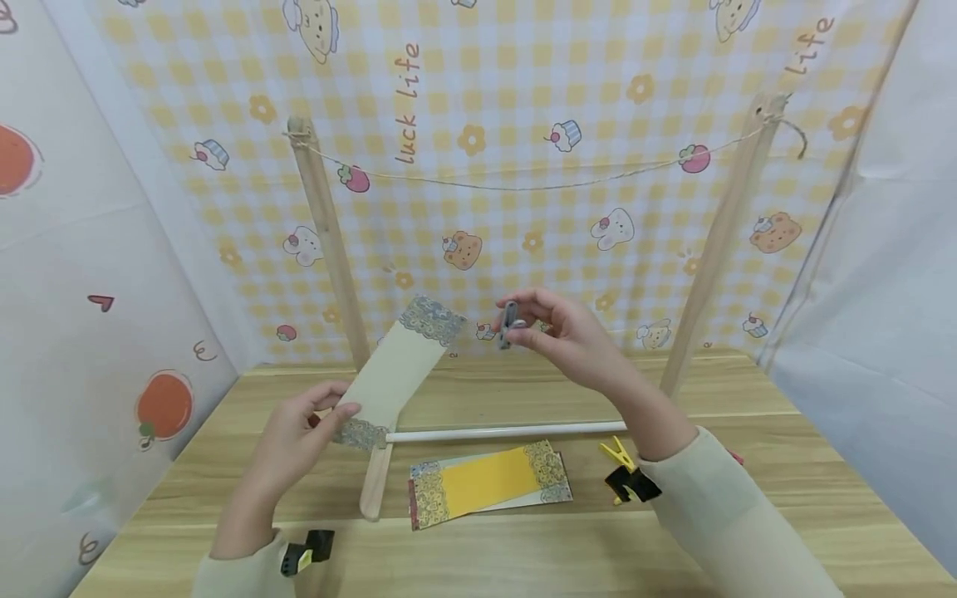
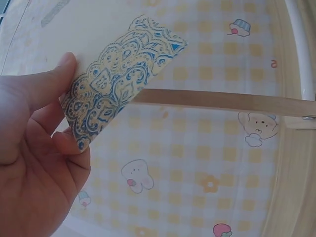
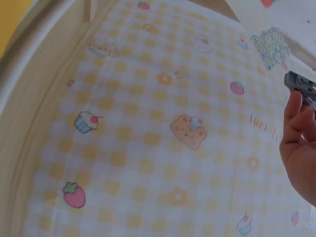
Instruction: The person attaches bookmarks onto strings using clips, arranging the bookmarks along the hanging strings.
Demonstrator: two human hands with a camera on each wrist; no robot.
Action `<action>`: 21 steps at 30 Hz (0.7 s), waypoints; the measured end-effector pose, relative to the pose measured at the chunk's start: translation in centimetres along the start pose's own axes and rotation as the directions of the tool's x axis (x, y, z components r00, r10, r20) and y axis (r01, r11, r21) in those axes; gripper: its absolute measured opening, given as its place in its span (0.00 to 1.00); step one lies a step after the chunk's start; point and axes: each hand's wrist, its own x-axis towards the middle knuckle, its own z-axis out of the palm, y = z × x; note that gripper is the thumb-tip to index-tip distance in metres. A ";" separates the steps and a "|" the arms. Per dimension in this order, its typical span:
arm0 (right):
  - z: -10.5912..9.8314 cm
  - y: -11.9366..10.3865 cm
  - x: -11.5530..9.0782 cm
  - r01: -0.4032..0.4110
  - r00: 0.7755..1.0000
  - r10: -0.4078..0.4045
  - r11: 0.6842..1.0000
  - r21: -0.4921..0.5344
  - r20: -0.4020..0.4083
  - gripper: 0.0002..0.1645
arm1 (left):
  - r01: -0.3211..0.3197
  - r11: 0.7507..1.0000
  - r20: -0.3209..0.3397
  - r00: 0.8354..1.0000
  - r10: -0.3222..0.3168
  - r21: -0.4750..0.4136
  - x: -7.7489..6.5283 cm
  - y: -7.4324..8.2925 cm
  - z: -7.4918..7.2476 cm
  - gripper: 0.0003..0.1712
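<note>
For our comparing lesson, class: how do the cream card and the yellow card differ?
The cream card is pale; the yellow card is bright. The left hand holds the cream card up at a slant, while the yellow card lies on other cards on the table. Both are oblong with lacy patterned ends.

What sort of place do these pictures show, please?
Probably a small indoor booth set up for tabletop handwork: a printed cloth hangs behind a wood-grain table, and a string is tied between two wooden posts.
</note>
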 end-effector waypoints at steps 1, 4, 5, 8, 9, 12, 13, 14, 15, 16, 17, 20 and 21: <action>0.2 -0.2 0.4 0.013 1.000 -0.013 1.000 -0.003 -0.005 0.20 | 0.012 1.000 -0.013 1.000 -0.012 -0.003 0.0 0.0 -0.2 0.08; 0.8 -0.9 1.4 0.037 0.999 -0.037 0.999 -0.001 -0.016 0.20 | 0.035 0.999 -0.047 0.998 -0.036 -0.015 0.0 0.0 -0.5 0.08; 1.0 -1.1 1.8 0.046 0.999 -0.046 0.999 0.005 -0.020 0.20 | 0.036 0.999 -0.057 0.998 -0.037 -0.019 0.0 0.0 -0.6 0.08; 1.5 -1.8 2.7 0.074 0.997 -0.073 0.997 0.031 -0.029 0.19 | 0.028 0.999 -0.093 0.995 -0.031 -0.032 0.2 0.1 -0.7 0.09; 1.7 -2.0 3.1 0.087 0.996 -0.085 0.995 0.045 -0.035 0.19 | 0.021 0.999 -0.107 0.994 -0.025 -0.038 0.2 0.1 -0.8 0.09; 2.2 -2.6 4.1 0.137 0.990 -0.133 0.987 0.079 -0.053 0.18 | -0.001 0.999 -0.149 0.989 -0.008 -0.054 0.6 0.2 -1.0 0.08; 2.3 -2.7 4.4 0.154 0.987 -0.149 0.984 0.089 -0.060 0.18 | -0.009 0.998 -0.161 0.987 -0.001 -0.061 0.8 0.2 -1.1 0.08; 2.5 -2.9 4.7 0.168 0.985 -0.161 0.981 0.101 -0.066 0.18 | -0.022 0.997 -0.173 0.985 0.010 -0.070 1.0 0.3 -1.1 0.08; 2.6 -3.1 5.1 0.182 0.982 -0.174 0.976 0.117 -0.073 0.17 | -0.036 0.996 -0.185 0.982 0.021 -0.077 1.1 0.3 -1.2 0.08; 2.7 -3.3 5.4 0.193 0.980 -0.183 0.973 0.129 -0.082 0.17 | -0.051 0.995 -0.196 0.980 0.034 -0.085 1.3 0.4 -1.2 0.08; 2.8 -3.5 5.7 0.204 0.977 -0.193 0.969 0.141 -0.092 0.16 | -0.069 0.993 -0.205 0.978 0.047 -0.100 1.5 0.5 -1.2 0.08; 2.9 -4.0 6.6 0.230 0.970 -0.210 0.958 0.173 -0.126 0.16 | -0.111 0.984 -0.231 0.970 0.077 -0.141 2.1 0.6 -1.0 0.09; 2.9 -4.2 6.8 0.241 0.966 -0.218 0.953 0.182 -0.139 0.15 | -0.114 0.983 -0.240 0.968 0.077 -0.147 2.3 0.8 -1.0 0.09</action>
